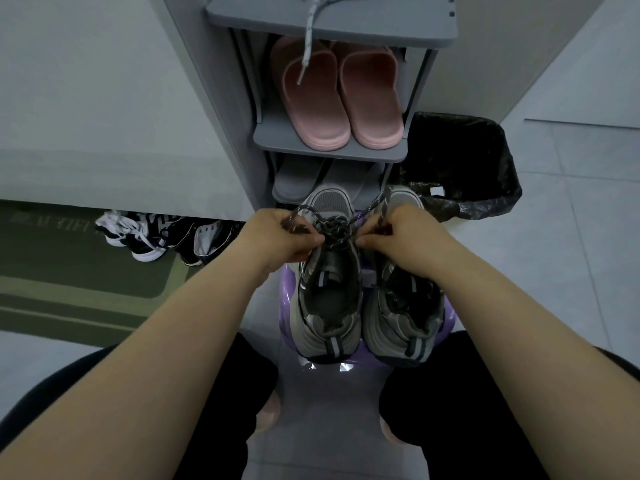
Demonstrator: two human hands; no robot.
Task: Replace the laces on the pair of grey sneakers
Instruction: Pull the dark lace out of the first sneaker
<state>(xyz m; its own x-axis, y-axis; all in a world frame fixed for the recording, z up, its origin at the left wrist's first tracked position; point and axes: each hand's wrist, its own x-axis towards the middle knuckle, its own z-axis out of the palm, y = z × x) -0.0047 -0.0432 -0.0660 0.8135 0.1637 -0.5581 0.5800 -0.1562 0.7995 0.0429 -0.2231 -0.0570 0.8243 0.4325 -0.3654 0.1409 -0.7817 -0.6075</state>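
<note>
Fingers (pixel 309 240) tight on dark lace (pixel 334 226)

A purple stool (pixel 288 276) stands on the tiled floor (pixel 561 216) and carries the two grey sneakers (pixel 323 327) side by side, toes pointing away. Beyond it a grey shoe rack (pixel 329 153) rests on the floor. A speckled lace (pixel 309 27) hangs off its top shelf, pink slippers (pixel 343 98) sit on the middle shelf, and grey slippers (pixel 299 181) on the lowest. A bin (pixel 460 157) with a black liner stands right of the rack; a green mat (pixel 69 282) and black-and-white sneakers (pixel 156 237) lie to the left.
</note>
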